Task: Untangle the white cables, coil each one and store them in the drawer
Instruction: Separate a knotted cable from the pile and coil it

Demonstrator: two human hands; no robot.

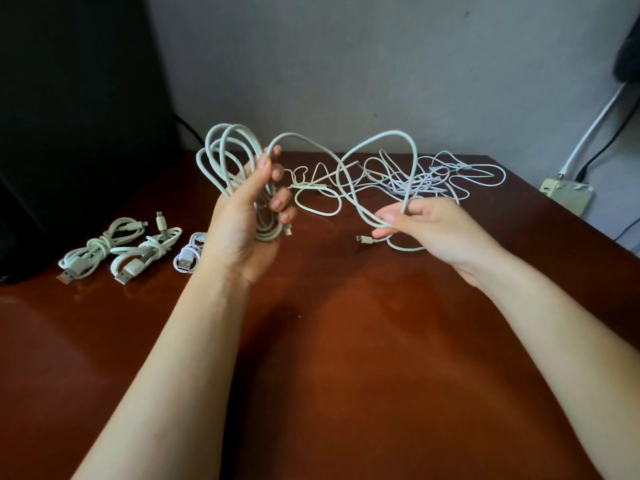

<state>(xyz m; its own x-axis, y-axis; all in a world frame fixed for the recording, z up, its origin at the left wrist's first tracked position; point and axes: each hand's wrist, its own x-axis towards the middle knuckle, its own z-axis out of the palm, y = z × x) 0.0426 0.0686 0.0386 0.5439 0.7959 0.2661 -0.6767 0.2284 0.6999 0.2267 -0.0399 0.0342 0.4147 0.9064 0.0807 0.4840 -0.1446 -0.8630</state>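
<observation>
Between the hands, head view: one white cable (311, 140) under work, its slack arching from one hand to the other above the table (329, 358).

Item 1. Left hand (249, 216): raised, fingers curled round a part-made coil (225, 157). The coil's long axis stands upright; its loops rise above the fingers and its lower bends hang below the palm.

Item 2. Right hand (426, 223): thumb and fingers pinch the free run of the same cable. The plug (362, 239) juts out just left of the fingertips, lying roughly level and pointing toward the left hand.

Item 3. Tangle (426, 178): loose white cables heaped on the table beyond the right hand, not yet sorted.

Item 4. Three tied bundles (100, 251), (149, 252), (188, 259): flat on the table, left of the left hand.

Item 5. Drawer: not in view.

Step in hand, by judgement: coiling one freed cable, roughly mid-task. The next move calls for carrying the slack over to the left hand as a further loop of matching length, then wrapping the tail round the waist of the coil. Care is needed that the slack does not snag the tangle behind it.
</observation>
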